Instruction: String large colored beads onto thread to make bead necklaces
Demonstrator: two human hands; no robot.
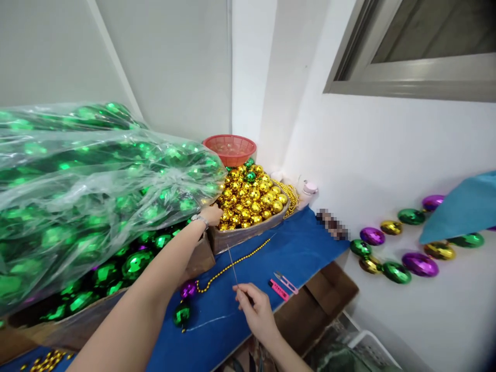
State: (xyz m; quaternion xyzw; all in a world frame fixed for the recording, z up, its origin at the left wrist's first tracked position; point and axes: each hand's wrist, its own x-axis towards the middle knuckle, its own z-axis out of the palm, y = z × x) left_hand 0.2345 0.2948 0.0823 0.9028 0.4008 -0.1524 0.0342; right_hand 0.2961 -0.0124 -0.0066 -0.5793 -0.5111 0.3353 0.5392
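Observation:
My left hand [211, 214], with a bracelet at its wrist, reaches to the left edge of a heap of shiny gold balls [253, 195] in a cardboard box [248, 232]. Its fingertips are hidden against the balls, so its grip is unclear. Lower down, my right hand [256, 311] pinches a long thin needle [232, 262] between thumb and fingers, pointing up and away. On the blue cloth [217, 338] a string of small gold beads [234, 263] runs beside a purple ball [188, 289] and a green ball [182, 313]. A clear thread [211, 323] trails from the green ball's end.
Plastic-wrapped green balls [96, 175] bulk large at left. A red basket [230, 150] stands behind the gold heap. Pink thread snips [287, 283] and a pink cutter [279, 290] lie right of my right hand. A ball garland [397, 272] hangs on the wall.

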